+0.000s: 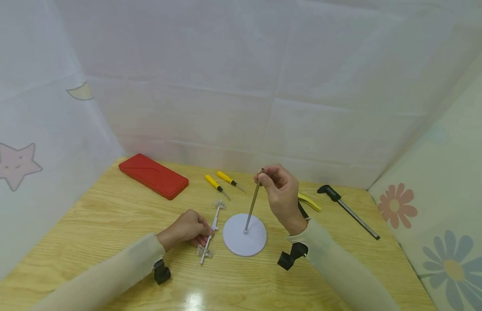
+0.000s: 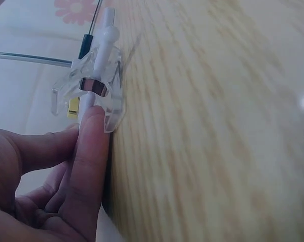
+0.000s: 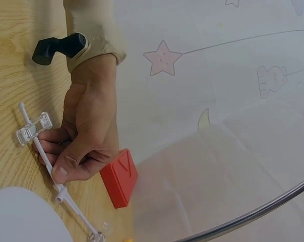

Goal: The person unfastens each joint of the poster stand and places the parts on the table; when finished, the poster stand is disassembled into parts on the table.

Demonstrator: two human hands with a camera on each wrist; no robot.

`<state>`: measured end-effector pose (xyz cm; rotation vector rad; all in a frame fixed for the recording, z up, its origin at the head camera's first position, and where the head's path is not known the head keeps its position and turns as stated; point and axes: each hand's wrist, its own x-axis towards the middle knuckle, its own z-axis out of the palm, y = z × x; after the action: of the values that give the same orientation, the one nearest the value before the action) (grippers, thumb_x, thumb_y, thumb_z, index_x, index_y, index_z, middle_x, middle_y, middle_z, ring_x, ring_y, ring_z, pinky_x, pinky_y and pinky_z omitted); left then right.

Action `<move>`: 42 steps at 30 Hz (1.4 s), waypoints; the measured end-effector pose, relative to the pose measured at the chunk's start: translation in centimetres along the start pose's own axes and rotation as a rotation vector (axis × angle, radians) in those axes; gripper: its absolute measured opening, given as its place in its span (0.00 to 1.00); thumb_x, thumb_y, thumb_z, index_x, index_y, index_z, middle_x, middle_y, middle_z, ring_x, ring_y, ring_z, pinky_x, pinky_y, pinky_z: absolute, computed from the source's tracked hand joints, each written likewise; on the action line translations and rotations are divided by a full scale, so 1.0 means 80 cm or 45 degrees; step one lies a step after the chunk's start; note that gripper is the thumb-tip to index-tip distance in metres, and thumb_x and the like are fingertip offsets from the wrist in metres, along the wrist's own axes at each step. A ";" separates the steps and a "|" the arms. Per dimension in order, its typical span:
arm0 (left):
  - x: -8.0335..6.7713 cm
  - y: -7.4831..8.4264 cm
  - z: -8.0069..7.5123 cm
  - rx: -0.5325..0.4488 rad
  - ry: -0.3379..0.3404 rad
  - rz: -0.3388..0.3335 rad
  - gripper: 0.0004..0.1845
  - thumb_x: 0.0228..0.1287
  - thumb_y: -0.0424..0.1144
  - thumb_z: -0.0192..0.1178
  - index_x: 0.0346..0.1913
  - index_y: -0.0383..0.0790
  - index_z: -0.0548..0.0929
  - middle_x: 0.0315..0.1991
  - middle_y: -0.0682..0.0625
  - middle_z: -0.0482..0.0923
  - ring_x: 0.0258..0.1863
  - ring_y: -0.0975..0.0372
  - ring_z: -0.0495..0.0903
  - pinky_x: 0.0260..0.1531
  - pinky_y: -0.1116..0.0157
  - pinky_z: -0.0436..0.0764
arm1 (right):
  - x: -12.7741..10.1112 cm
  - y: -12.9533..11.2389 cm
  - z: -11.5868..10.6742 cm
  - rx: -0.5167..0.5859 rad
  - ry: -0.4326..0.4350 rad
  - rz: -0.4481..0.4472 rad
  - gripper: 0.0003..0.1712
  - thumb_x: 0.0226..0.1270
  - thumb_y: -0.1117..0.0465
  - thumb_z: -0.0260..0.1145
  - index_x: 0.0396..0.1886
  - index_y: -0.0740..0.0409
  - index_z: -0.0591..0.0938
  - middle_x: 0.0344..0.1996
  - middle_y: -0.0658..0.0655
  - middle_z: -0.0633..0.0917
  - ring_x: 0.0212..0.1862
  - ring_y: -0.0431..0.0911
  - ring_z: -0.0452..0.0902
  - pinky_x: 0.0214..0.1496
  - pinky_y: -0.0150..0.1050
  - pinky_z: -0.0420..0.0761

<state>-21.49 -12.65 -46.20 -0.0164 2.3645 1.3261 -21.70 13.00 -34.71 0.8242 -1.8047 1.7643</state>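
The right hand (image 1: 281,196) pinches the top of a metal rod (image 1: 252,207) standing tilted in the white disc base (image 1: 244,236) at frame centre. The left hand (image 1: 186,229), just left of the base, grips a white bar with clear clips (image 1: 211,235) lying on the desk (image 1: 108,216). Behind lie two yellow screwdrivers (image 1: 219,181), a red box (image 1: 153,176) at upper left, and a caliper (image 1: 347,209) at right.

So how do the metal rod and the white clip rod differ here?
The metal rod stands nearly upright in the round white base, pinched at its top by the right hand. The white clip rod lies flat on the table, gripped by the left hand. It carries clear clips; the metal rod is bare. Both are thin and straight.
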 end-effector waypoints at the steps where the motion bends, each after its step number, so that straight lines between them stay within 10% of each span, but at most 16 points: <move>1: 0.000 0.000 0.000 0.000 0.003 0.002 0.06 0.63 0.35 0.69 0.30 0.36 0.87 0.21 0.47 0.85 0.18 0.63 0.83 0.21 0.66 0.84 | 0.000 0.000 0.000 0.003 0.002 -0.002 0.04 0.70 0.75 0.62 0.37 0.77 0.77 0.32 0.43 0.87 0.36 0.36 0.85 0.39 0.34 0.84; 17: -0.004 0.003 0.003 -0.009 0.037 0.024 0.06 0.60 0.34 0.70 0.29 0.35 0.87 0.20 0.46 0.85 0.17 0.62 0.83 0.19 0.65 0.84 | 0.001 -0.001 0.002 -0.008 -0.010 0.010 0.05 0.69 0.74 0.63 0.37 0.76 0.77 0.32 0.43 0.87 0.36 0.35 0.84 0.40 0.29 0.84; 27: -0.003 -0.002 -0.001 -0.082 -0.025 0.079 0.07 0.63 0.35 0.66 0.31 0.34 0.88 0.21 0.45 0.85 0.18 0.62 0.84 0.21 0.63 0.85 | -0.002 -0.002 0.003 -0.045 0.005 -0.021 0.03 0.69 0.75 0.63 0.37 0.75 0.78 0.31 0.66 0.85 0.36 0.40 0.85 0.40 0.32 0.85; 42: -0.004 0.008 -0.012 -0.058 0.060 0.113 0.08 0.62 0.36 0.66 0.30 0.34 0.89 0.22 0.44 0.86 0.19 0.60 0.85 0.23 0.62 0.86 | -0.003 -0.002 0.000 0.038 -0.025 0.014 0.07 0.70 0.74 0.62 0.40 0.78 0.77 0.36 0.46 0.86 0.39 0.38 0.86 0.42 0.29 0.85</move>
<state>-21.64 -13.13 -45.11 0.0449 2.3990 1.4357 -21.42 13.01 -34.82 0.8474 -1.8025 1.8004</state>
